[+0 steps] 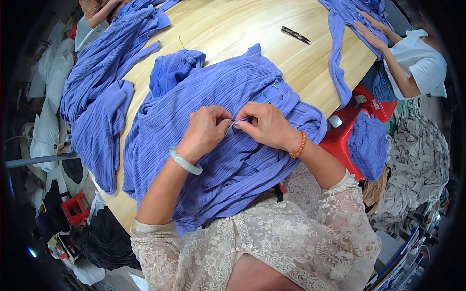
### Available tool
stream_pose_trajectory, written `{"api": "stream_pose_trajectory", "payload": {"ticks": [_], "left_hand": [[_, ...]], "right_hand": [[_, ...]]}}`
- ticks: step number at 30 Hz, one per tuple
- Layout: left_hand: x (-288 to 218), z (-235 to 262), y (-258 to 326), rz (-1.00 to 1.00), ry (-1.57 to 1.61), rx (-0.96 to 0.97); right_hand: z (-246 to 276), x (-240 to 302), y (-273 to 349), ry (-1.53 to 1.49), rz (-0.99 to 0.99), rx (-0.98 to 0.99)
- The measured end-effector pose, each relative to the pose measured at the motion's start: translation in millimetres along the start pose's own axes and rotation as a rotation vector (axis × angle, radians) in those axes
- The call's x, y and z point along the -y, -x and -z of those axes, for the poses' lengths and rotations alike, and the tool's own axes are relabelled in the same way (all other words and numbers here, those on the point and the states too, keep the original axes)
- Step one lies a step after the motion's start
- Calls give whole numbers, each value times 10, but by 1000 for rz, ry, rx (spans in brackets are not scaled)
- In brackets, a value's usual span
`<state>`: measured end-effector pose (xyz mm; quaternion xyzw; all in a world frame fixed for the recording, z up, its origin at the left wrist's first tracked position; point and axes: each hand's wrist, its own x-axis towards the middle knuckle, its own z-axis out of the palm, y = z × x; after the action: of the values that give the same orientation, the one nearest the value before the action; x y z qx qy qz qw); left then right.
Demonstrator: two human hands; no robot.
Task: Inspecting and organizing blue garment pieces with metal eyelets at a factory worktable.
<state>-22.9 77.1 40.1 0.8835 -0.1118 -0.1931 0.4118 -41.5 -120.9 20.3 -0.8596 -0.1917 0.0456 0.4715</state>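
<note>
Blue garment (204,145) lies on the wooden table (228,29), long axis running from near-left to far-right, eyelet band at the far-right end. Left hand (204,131) and right hand (264,125) both pinch a thin strip (239,120) of it, fingertips closed, nearly touching. Snips (295,34) lie well apart, far side.

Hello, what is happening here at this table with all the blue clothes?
A person in a lace top sits at a wooden table with a blue pleated garment spread in front of them. The left hand and right hand meet at the middle of it, pinching a thin strip of the blue fabric between the fingertips. More blue garments lie piled on the left. A small dark cutting tool, likely thread snips, rests on the table. At the far right, another person's hands press on another blue garment.
</note>
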Motion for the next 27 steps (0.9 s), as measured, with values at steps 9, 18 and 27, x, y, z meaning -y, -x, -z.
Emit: {"api": "stream_pose_trajectory", "payload": {"ticks": [9, 18, 27], "left_hand": [[13, 70, -6, 66, 160, 80], [-228, -132, -28, -135, -145, -224], [-240, -242, -353, -168, -560, -65]], "right_hand": [[121, -57, -34, -104, -264, 185], [291, -169, 216, 205, 87, -39], [178, -277, 151, 192, 91, -64]]}}
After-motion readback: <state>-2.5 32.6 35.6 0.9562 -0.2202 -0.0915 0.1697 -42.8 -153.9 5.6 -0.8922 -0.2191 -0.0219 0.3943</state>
